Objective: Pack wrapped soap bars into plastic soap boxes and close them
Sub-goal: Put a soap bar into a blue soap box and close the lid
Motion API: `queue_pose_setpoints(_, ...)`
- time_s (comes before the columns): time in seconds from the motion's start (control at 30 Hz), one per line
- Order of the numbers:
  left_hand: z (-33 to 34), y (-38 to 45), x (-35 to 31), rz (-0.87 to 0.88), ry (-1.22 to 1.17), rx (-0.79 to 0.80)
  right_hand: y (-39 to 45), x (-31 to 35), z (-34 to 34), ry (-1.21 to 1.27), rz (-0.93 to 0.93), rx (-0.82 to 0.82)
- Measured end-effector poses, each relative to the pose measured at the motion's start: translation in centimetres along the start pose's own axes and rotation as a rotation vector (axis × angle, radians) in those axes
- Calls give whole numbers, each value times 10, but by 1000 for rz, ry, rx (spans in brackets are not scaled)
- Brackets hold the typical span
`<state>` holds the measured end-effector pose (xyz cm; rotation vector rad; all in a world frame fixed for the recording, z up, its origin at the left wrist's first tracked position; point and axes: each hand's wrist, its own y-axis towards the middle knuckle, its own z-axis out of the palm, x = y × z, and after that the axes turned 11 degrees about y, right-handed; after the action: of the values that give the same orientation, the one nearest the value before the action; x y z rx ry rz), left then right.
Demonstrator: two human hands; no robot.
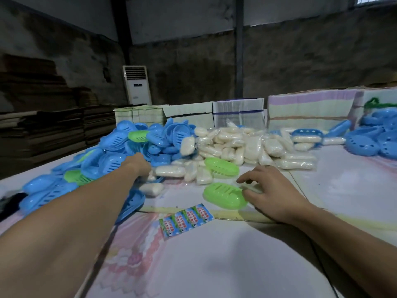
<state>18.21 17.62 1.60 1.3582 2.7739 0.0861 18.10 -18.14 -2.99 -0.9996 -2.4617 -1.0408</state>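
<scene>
A heap of wrapped white soap bars [247, 145] lies across the middle of the table. Left of it is a pile of blue soap box halves [137, 143] with a few green ones. My left hand [138, 165] reaches into the near edge of that pile beside a wrapped bar [169, 170]; its fingers are hidden, so what it holds cannot be told. A green soap box half [224, 195] lies dome up near the front. My right hand [272, 190] rests at its right end, thumb against it, fingers loosely spread. Another green half [221, 167] lies just behind.
A strip of printed blue labels [185, 219] lies on the table [236, 265] in front of the green half. Bundled stacks of flat cartons [238, 112] stand along the back. More blue boxes [376, 136] pile at the far right. A white floor air conditioner [136, 84] stands behind.
</scene>
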Motion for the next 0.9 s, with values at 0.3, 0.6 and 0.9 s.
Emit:
queue_pose_setpoints(0.3, 0, -13, -24, 229, -312, -413, -1, 3, -1, -4, 10, -33)
queue_pose_setpoints(0.6, -19, -81, -103, 124, -1331, -437, -3, 3, -3, 39, 83, -47)
queue_pose_setpoints(0.9, -5, -127, -139, 25, -1911, 159, -2, -5, -15, 58, 177, -114)
